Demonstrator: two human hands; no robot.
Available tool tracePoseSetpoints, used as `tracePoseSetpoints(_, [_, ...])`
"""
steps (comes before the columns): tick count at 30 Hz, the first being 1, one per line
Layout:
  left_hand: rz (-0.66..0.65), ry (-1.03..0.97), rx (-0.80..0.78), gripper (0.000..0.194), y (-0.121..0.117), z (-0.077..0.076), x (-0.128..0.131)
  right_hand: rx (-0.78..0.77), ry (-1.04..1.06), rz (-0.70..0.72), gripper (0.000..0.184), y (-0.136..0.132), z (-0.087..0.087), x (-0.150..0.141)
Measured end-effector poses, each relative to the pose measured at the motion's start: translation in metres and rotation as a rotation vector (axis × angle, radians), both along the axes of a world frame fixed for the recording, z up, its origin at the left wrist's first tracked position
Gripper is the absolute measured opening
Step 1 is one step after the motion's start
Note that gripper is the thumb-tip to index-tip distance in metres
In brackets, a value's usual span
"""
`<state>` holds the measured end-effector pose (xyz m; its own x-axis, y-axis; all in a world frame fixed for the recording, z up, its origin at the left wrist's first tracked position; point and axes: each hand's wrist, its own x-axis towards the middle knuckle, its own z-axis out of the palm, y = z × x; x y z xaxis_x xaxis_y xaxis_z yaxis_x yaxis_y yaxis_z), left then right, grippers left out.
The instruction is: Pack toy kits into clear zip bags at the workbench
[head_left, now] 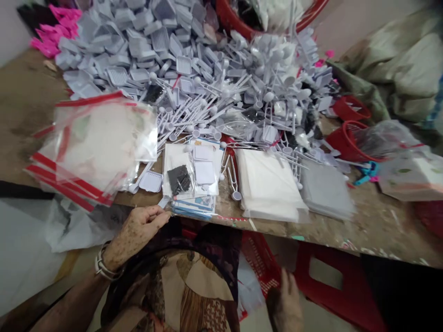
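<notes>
My left hand (143,228) is at the table's front edge, thumb and fingers pinched together beside a stack of blue-and-white printed cards (194,205). What the pinch holds, if anything, is too small to make out. On the cards rests a clear packet with a black pouch (179,180) and white plastic pieces (205,172). My right hand (288,302) is low, below the table, near a red plastic basket (265,260). It is blurred, its fingers stretched out, with nothing visible in them. A clear bag (248,283) with red edging lies by the basket.
Pale plastic trays (114,41) and small spoons and tongs (194,110) are heaped across the back. Red-edged clear bags (97,143) lie left; white sheets (266,184) and clear bags (325,189) lie right. Red tubs (349,138) and a red stool (335,286) stand right.
</notes>
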<state>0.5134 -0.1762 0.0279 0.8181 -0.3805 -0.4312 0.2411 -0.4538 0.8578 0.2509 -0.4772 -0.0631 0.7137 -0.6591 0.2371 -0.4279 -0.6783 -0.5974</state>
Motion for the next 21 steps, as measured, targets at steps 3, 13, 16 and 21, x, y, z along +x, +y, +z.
tracePoseSetpoints(3, [0.073,-0.151,0.041,0.026,0.004,0.0,-0.01,-0.34,-0.055,0.214,0.051,-0.001,0.017,0.049])
tracePoseSetpoints(13, [-0.166,-0.91,0.108,0.062,0.019,-0.022,-0.033,-0.196,-0.47,0.692,0.056,0.057,0.038,0.182])
tracePoseSetpoints(16, [-0.153,-1.189,0.243,0.052,0.013,-0.026,-0.027,-0.093,-0.493,0.675,0.042,0.054,0.04,0.182])
tracePoseSetpoints(21, [0.041,-1.304,0.191,0.022,0.002,-0.021,-0.013,0.105,-0.408,0.627,0.016,0.055,0.053,0.185])
